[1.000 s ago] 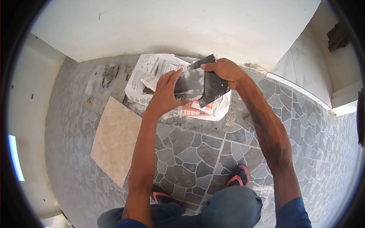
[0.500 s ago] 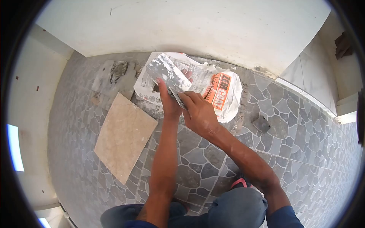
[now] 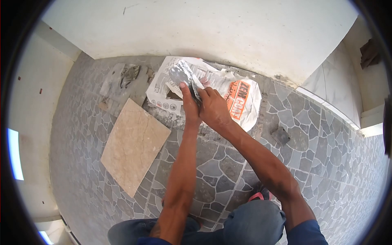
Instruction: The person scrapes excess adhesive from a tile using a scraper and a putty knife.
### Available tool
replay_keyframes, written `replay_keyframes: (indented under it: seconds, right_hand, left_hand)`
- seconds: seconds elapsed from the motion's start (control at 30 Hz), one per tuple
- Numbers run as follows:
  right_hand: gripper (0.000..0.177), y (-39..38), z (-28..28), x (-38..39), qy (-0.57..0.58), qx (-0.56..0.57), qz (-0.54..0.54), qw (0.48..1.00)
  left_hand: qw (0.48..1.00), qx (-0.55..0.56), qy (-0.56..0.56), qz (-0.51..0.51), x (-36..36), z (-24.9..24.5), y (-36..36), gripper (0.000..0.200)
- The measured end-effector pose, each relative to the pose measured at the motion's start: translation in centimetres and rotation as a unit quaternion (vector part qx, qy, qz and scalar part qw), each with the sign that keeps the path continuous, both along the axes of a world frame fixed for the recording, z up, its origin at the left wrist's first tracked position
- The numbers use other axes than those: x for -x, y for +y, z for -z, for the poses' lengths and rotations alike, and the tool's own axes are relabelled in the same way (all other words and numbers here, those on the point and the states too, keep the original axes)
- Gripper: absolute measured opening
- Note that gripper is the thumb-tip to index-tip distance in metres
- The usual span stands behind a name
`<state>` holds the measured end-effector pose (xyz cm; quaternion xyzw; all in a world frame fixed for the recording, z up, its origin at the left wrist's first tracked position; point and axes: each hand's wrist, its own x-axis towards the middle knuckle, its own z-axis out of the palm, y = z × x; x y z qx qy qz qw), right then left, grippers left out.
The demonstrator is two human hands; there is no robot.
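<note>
The patterned grey floor (image 3: 228, 163) carries a beige tile (image 3: 134, 145) toward its left edge and a white printed bag (image 3: 239, 96) at its far edge, against the wall. Over the bag, the left hand (image 3: 190, 107) and right hand (image 3: 214, 111) both have fingers clenched on a mortar-smeared blade (image 3: 182, 74) (lifted off the floor, tilted). A small dark piece (image 3: 281, 134) lies just right of the bag.

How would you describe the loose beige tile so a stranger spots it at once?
Start at the white wall and look down to the grey pebble-patterned floor. Below-left of the white bag lies a square tile, turned cornerwise. It alone is plain beige among grey patterned tiles.
</note>
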<state>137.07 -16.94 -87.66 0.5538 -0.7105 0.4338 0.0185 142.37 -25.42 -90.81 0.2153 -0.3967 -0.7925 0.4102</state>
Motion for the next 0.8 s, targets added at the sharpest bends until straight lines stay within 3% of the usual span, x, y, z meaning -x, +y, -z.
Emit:
replay_keyframes:
  seconds: [0.1, 0.23, 0.37, 0.5, 0.6, 0.63, 0.73, 0.8]
  right_hand:
    - [0.037, 0.5, 0.3, -0.9, 0.012, 0.017, -0.003, 1.0]
    - [0.037, -0.9, 0.4, 1.9, 0.018, -0.038, 0.009, 0.999]
    - [0.031, 0.5, 0.5, 0.0, -0.009, -0.002, -0.005, 1.0]
    - [0.033, -1.3, 1.5, 2.9, -0.019, -0.049, -0.006, 0.999]
    - [0.034, -1.2, 2.1, 2.9, 0.004, -0.02, 0.021, 1.0]
    - [0.036, -1.1, 2.3, 3.3, 0.019, -0.021, 0.018, 0.999]
    - [0.04, -0.6, 2.7, 3.3, 0.043, -0.028, 0.008, 0.999]
    - [0.043, -0.2, 2.5, 2.4, 0.041, -0.028, 0.004, 0.999]
  left_hand:
    - [0.999, -0.014, 0.0, 0.029, -1.0, -0.6, -0.2, 0.076]
    - [0.998, -0.015, -0.018, -0.055, 0.1, -1.3, 2.1, 0.058]
    - [0.994, -0.021, 0.051, 0.092, -1.6, 2.2, -0.6, 0.052]
    - [0.999, -0.05, 0.012, -0.007, -0.7, 0.8, 2.2, 0.044]
    - [0.993, -0.112, 0.039, 0.027, -1.5, 1.5, 0.6, 0.041]
    - [0.993, -0.077, 0.062, 0.063, -1.5, -0.2, 0.1, 0.043]
    - [0.987, -0.124, 0.027, 0.093, -1.6, -2.5, -1.3, 0.047]
    - [0.997, -0.068, 0.014, 0.046, -0.8, -2.3, -0.8, 0.053]
